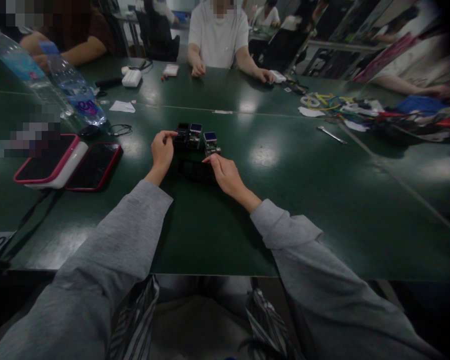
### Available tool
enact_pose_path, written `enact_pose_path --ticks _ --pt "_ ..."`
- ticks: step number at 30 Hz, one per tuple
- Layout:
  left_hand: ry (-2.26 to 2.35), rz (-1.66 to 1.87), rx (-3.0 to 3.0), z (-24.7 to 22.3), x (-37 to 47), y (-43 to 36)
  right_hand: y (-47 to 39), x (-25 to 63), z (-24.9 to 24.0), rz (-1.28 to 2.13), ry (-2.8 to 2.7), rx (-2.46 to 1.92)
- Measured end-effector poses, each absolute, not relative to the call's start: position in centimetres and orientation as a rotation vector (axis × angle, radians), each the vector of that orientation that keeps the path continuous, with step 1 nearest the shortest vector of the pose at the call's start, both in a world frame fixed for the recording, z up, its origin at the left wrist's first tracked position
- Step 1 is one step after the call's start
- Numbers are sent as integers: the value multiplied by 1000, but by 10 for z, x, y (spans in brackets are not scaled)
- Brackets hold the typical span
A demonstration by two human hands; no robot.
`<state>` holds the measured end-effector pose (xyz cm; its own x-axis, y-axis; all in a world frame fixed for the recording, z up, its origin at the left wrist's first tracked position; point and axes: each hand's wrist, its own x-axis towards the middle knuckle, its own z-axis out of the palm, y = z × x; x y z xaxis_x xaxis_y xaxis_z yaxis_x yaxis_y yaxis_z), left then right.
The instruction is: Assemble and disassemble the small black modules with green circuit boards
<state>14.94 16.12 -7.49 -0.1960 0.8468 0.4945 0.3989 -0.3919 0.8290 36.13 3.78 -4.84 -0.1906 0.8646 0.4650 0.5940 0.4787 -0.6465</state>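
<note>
In the head view, my left hand (162, 152) has its fingers curled, with the index fingertip at the left edge of a small black case (182, 132). Against that case stands a circuit board with a small screen (195, 137). My right hand (228, 176) pinches the lower edge of another circuit board with a small screen (210, 142), a short gap to the right. Below them, between my hands, lies a dark flat frame-like piece (195, 170), partly covered by my right fingers. Fine details of the boards are too small to tell.
Phones in red cases (94, 167) and water bottles (77, 92) stand at the left. A wrench (331, 135) lies to the right, before a heap of cables (375, 112). Paper scraps (122, 106) lie farther back. Across the table sits a person in a white shirt (219, 37).
</note>
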Motion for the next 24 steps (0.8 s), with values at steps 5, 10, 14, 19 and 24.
enact_pose_path --ticks 5,10,14,19,24 --pt "1462 1600 1687 -75 150 161 39 361 -50 403 -1901 -1229" --pt "1472 1600 1694 -76 150 162 40 361 -50 383 -1905 -1235" --pt "1464 1592 1693 -75 149 162 38 360 -48 333 -1904 -1175" --pt "1458 1586 1681 -73 149 160 37 361 -46 274 -1914 -1138" --pt "1457 1593 1671 -73 150 159 34 360 -44 277 -1984 -1160"
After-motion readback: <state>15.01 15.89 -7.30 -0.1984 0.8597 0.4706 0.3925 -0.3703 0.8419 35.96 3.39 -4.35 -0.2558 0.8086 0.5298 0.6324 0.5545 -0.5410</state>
